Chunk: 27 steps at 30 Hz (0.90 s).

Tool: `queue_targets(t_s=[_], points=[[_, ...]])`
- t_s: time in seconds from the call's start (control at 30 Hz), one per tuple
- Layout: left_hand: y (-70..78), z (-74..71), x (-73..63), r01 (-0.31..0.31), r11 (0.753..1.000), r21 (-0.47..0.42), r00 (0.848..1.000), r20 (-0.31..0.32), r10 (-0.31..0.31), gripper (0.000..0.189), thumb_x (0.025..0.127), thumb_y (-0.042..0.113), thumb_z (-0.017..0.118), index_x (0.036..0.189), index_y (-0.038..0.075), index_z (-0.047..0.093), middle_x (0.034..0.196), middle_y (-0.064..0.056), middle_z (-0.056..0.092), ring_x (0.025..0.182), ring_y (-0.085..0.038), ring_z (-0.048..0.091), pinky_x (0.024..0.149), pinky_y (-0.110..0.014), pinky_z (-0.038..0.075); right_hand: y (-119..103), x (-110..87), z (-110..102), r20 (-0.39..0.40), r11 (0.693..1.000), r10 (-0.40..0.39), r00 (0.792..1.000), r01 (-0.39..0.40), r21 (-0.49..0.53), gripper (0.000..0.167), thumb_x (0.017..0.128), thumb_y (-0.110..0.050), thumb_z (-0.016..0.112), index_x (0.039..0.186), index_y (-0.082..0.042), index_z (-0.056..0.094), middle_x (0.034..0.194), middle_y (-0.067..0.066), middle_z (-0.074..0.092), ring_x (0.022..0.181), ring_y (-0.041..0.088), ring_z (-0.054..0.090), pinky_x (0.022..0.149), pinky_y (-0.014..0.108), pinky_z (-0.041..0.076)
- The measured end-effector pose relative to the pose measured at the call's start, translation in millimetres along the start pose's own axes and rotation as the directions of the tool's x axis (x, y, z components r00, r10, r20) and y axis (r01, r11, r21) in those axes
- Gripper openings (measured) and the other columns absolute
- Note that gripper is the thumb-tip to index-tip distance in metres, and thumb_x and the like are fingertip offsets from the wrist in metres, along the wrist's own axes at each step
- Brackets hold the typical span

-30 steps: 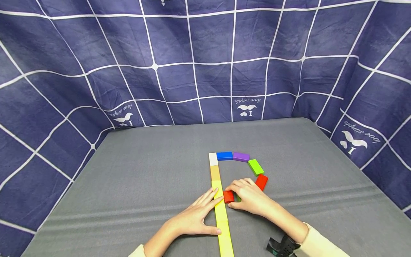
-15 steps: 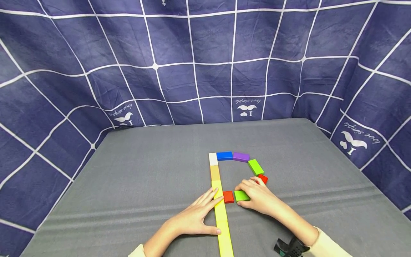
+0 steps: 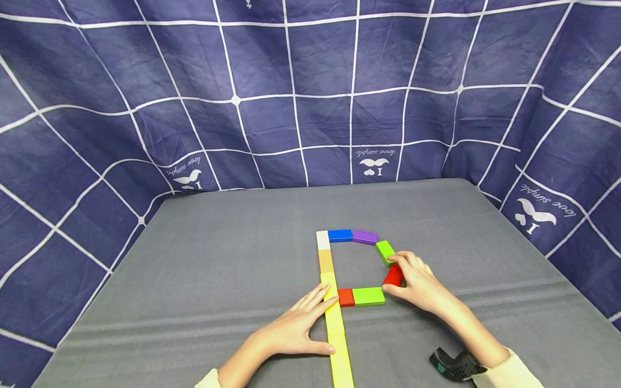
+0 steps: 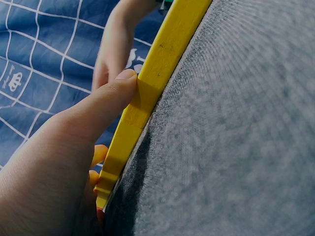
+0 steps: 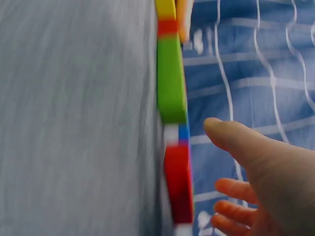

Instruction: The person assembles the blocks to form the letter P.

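Observation:
In the head view, small flat wooden blocks lie on the grey cloth in a P-like outline. My left hand (image 3: 303,326) rests with spread, straight fingers on the column of yellow blocks (image 3: 335,320); its thumb touches the side of a yellow block (image 4: 160,59) in the left wrist view. My right hand (image 3: 419,283) spans a tilted red block (image 3: 393,276), thumb by its near end and fingertips by its far end. The right wrist view shows the thumb apart from the red block (image 5: 178,182). A long green block (image 3: 368,296) lies against a small red block (image 3: 346,297) beside the column.
A white block (image 3: 322,240) and an orange block (image 3: 326,261) top the column. Blue (image 3: 340,235), purple (image 3: 365,237) and green (image 3: 385,251) blocks curve rightward from there. A blue gridded cloth (image 3: 320,124) hangs behind the grey surface (image 3: 233,258). A black device (image 3: 456,364) is at my right wrist.
My right hand slid the long green block slightly right then against the small red one, let go, and moved up and right to the tilted red block. The left hand stayed put.

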<state>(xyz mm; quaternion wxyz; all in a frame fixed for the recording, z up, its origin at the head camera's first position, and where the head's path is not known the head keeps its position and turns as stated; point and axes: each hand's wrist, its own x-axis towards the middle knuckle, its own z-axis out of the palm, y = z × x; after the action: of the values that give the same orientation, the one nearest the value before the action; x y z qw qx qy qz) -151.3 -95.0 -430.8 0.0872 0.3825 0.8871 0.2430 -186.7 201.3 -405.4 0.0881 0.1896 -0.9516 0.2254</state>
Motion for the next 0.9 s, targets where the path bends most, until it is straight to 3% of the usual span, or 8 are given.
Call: queue_targets(t_s=[0.1, 0.2, 0.43, 0.67, 0.8, 0.9], points=[[-0.4, 0.1, -0.4, -0.004, 1.0, 0.005, 1.0, -0.001, 0.004, 0.085, 0.076, 0.059, 0.059, 0.145, 0.025, 0.021, 0.155, 0.0, 0.008, 0.142, -0.021, 0.008, 0.11, -0.047, 0.021, 12.6, -6.3, -2.8, 0.045, 0.996, 0.054, 0.998, -0.057, 0.064, 0.056, 0.075, -0.03, 0.071, 0.118, 0.0, 0.049, 0.118, 0.019, 0.046, 0.107, 0.036, 0.047, 0.087, 0.051, 0.039], [-0.6, 0.6, -1.3, -0.005, 1.0, 0.009, 1.0, -0.001, 0.005, 0.085, 0.076, 0.06, 0.059, 0.145, 0.025, 0.021, 0.155, 0.001, 0.007, 0.142, -0.021, 0.008, 0.11, -0.047, 0.021, 17.4, -9.7, -0.3, 0.081, 0.99, 0.053, 0.995, -0.062, 0.126, 0.055, 0.078, -0.027, 0.07, 0.119, 0.001, 0.047, 0.117, 0.019, 0.047, 0.107, 0.034, 0.047, 0.088, 0.049, 0.04], [0.2, 0.4, -1.9, -0.006, 1.0, 0.01, 1.0, -0.005, 0.006, 0.086, 0.076, 0.059, 0.059, 0.145, 0.025, 0.021, 0.155, 0.0, 0.008, 0.142, -0.021, 0.008, 0.11, -0.047, 0.021, 14.2, -9.2, 8.3, 0.041, 0.988, 0.013, 0.999, -0.019, 0.156, 0.046, 0.076, -0.014, 0.069, 0.116, -0.002, 0.05, 0.113, 0.013, 0.049, 0.106, 0.027, 0.049, 0.089, 0.043, 0.04], [0.6, -0.3, -1.4, -0.011, 1.0, 0.012, 1.0, -0.007, 0.011, 0.086, 0.076, 0.059, 0.06, 0.145, 0.025, 0.021, 0.155, 0.0, 0.008, 0.142, -0.021, 0.008, 0.11, -0.047, 0.021, 10.9, -8.1, 8.2, 0.029, 0.985, 0.009, 1.0, -0.014, 0.173, 0.045, 0.076, -0.015, 0.07, 0.116, -0.004, 0.052, 0.115, 0.013, 0.047, 0.107, 0.028, 0.05, 0.089, 0.043, 0.041], [0.8, 0.7, -1.7, -0.007, 1.0, 0.008, 1.0, -0.004, 0.008, 0.086, 0.076, 0.06, 0.059, 0.145, 0.025, 0.021, 0.155, 0.0, 0.007, 0.142, -0.021, 0.008, 0.11, -0.047, 0.021, 12.8, -8.0, 4.8, 0.031, 0.967, 0.084, 0.996, -0.089, 0.239, 0.042, 0.08, -0.02, 0.068, 0.115, -0.004, 0.052, 0.116, 0.014, 0.044, 0.108, 0.028, 0.049, 0.087, 0.037, 0.042], [1.0, 1.6, -1.8, -0.004, 1.0, 0.005, 1.0, -0.002, 0.004, 0.086, 0.076, 0.06, 0.059, 0.145, 0.025, 0.021, 0.155, 0.001, 0.007, 0.143, -0.021, 0.008, 0.111, -0.046, 0.021, 17.3, -6.0, 1.7, 0.045, 0.927, 0.197, 0.979, -0.201, 0.318, 0.04, 0.085, -0.022, 0.062, 0.116, 0.0, 0.05, 0.118, 0.019, 0.041, 0.108, 0.031, 0.05, 0.087, 0.037, 0.044]])
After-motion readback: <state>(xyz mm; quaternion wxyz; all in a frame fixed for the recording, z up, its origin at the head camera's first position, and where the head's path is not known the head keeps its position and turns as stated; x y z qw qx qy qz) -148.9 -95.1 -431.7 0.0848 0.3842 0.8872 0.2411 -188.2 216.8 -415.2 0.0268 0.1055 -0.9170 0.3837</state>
